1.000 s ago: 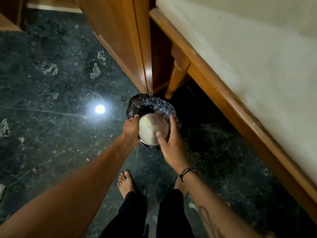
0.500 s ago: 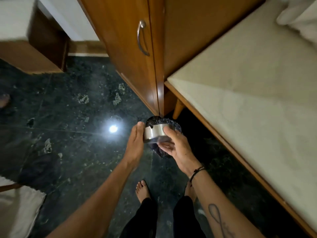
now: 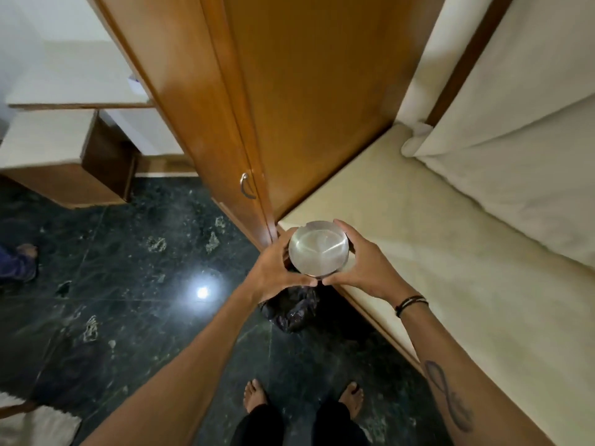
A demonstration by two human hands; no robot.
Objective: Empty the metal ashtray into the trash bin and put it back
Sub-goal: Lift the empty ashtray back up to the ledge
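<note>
At frame centre, the left hand and right hand curl their fingers around the upright, empty-looking metal ashtray, held level above the black-lined trash bin, probably for carrying back.

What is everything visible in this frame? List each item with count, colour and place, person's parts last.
metal ashtray: 1, silver, open side up, held at centre frame
trash bin: 1, black liner, on the floor below the hands
wardrobe: 1, brown wood, upper centre, metal handle on its door
bed: 1, cream mattress in a wood frame, right
pillow: 1, white, upper right
floor: dark green marble, with a light reflection
side cabinet: 1, wood with pale top, upper left
left hand: 1, on the ashtray's left side
right hand: 1, on its right side, dark bracelet at the wrist
feet: 2, bare, bottom centre
</note>
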